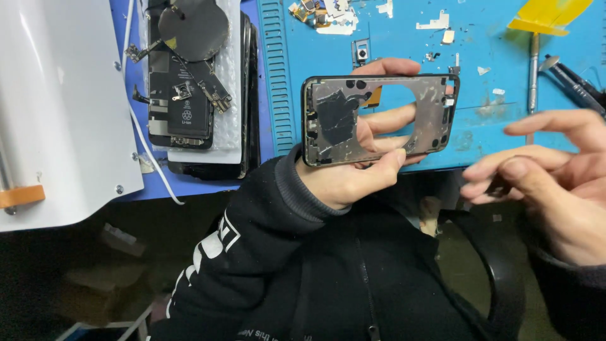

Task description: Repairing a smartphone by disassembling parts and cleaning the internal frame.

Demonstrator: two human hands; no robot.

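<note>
Black stripped phone frame with a round cut-out (379, 119) is up in the air above the blue counter (480, 136), long axis left-right, clamped by left hand (353, 167). Right hand (549, 183) just beside, fingers pinched, poss. empty.

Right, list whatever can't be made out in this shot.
Head view only:
- Right hand: cut off by the right edge and blurred; whether its fingers pinch anything is unclear.
- Left hand: fingers partly hidden behind the phone frame.
- Scraps on the blue mat: too small to identify.
</note>
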